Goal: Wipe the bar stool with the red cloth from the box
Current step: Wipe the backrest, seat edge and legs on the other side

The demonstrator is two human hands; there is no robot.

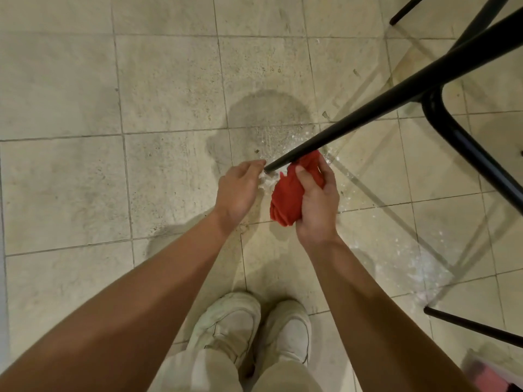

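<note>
Looking straight down at tiled floor (169,89), grimy, with a dark damp-looking patch near centre. Bar stool (396,99) at right, black metal, one leg slanting from upper right down to mid-frame. Red cloth (285,199) bunched against that leg near its foot end, held in right hand (318,206), fingers and thumb curled tight round the wad. Left hand (236,190) just left of the leg's tip, fingers (254,165) bent, tips touching the leg end; true grip or mere touch, cannot tell. White powdery specks (418,264) scattered on tiles beneath the stool. Pale shoes (254,326) at bottom centre. Blurred pinkish container (493,376) in lower right corner.
</note>
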